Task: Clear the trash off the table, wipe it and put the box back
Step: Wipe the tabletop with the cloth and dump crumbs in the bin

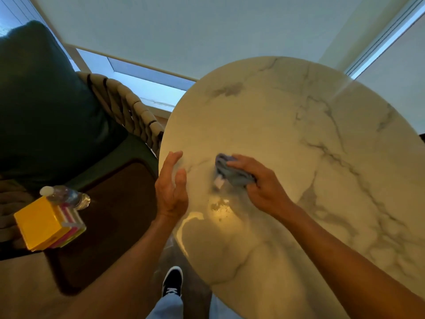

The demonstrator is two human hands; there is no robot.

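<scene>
The person stands at the near edge of a round, marble-patterned worktop (287,139), both bare arms reaching out over it. The right hand (259,180) grips a bunched grey-blue cloth (232,172), fingers curled over the top of it and pressing it down onto the stone; a small white tag (218,180) sticks out from the cloth's near-left side. The left hand (172,183) is spread loosely, fingers straight and together, holding nothing, at the worktop's left rim, with its fingertips over the surface; whether the palm actually touches the edge I cannot tell. Just nearer than the cloth the marble shows a glossy patch (218,208) that catches the light, with a few small specks in it. The box (46,224) is off the worktop: a yellow one with pink and white stripes on its side, sitting on the dark brown seat cushion (115,215) of the chair to the left, well apart from the hands. A clear plastic water bottle (66,196) with a white cap lies right against the far side of the box. The chair has a dark green back cushion (46,100) and a woven rope armrest (128,107) close by the worktop's rim. Below, one dark sneaker (172,282) with white laces and a light denim trouser leg (167,307) show on the floor.
</scene>
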